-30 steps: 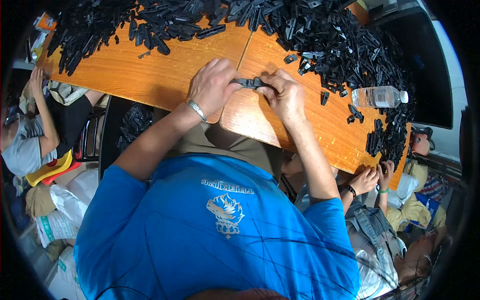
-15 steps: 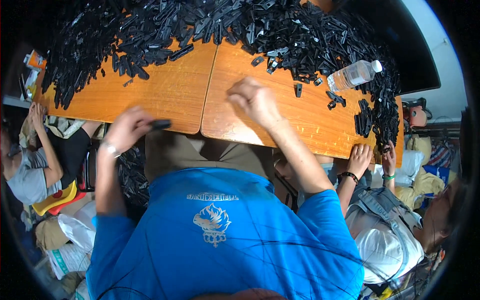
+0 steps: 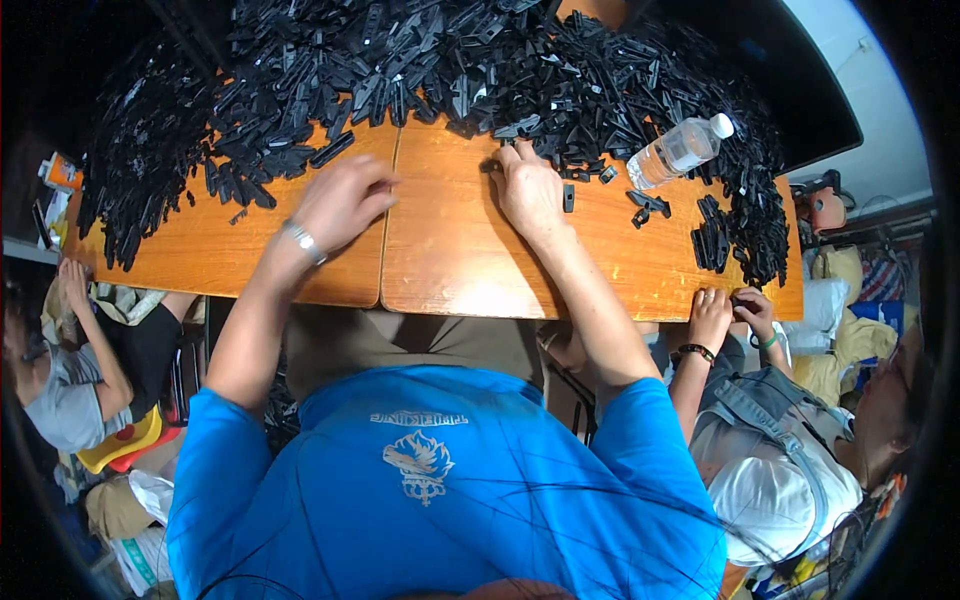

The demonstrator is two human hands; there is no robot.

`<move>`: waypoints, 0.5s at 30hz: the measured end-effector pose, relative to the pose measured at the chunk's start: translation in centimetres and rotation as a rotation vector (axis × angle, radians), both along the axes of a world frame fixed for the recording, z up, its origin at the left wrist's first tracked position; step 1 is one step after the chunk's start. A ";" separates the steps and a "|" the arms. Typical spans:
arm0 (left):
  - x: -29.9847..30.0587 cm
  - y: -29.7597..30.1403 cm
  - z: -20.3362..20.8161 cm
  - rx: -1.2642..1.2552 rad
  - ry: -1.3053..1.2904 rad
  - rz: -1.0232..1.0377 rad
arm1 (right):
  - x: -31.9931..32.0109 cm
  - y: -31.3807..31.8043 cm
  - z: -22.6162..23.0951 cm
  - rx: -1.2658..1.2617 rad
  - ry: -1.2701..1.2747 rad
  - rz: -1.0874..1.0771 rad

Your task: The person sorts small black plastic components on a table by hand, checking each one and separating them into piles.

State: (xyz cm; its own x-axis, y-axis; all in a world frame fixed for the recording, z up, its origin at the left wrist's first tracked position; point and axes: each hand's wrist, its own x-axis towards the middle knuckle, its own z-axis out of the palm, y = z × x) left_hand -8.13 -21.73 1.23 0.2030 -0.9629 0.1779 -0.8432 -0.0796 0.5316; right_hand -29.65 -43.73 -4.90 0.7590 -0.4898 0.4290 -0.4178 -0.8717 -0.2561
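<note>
My left hand (image 3: 345,200) is over the table, left of the seam, with its fingers loosely bent and apart. Nothing shows in it, and its fingertips are slightly blurred. At the near edge of the heap of black plastic parts (image 3: 440,60), my right hand (image 3: 530,190) reaches down with curled fingers. A small black plastic part (image 3: 491,165) shows at its thumb side; the fingertips partly hide what they grip. Another small black part (image 3: 569,197) lies just right of that hand.
A clear plastic bottle (image 3: 680,152) lies tilted against the heap at the right. Small groups of black parts (image 3: 711,235) rest near the right edge of the wooden table (image 3: 450,270). A co-worker's hands (image 3: 712,318) are at that edge; another person (image 3: 75,370) sits at the left.
My left hand has come up from the table's near edge to above the tabletop, and the black part it held is gone from it. My right hand has moved forward to the heap.
</note>
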 end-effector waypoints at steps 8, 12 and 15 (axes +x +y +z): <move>-5.5 -19.4 -2.0 -0.316 -0.372 -0.159 | -3.0 2.2 -0.5 0.110 -0.139 -0.042; -5.7 -23.4 -3.5 -0.273 -0.480 -0.193 | -2.3 2.7 -0.6 0.146 -0.187 -0.080; -5.7 -24.2 -4.4 -0.285 -0.470 -0.210 | -2.1 2.5 -0.8 0.185 -0.194 -0.107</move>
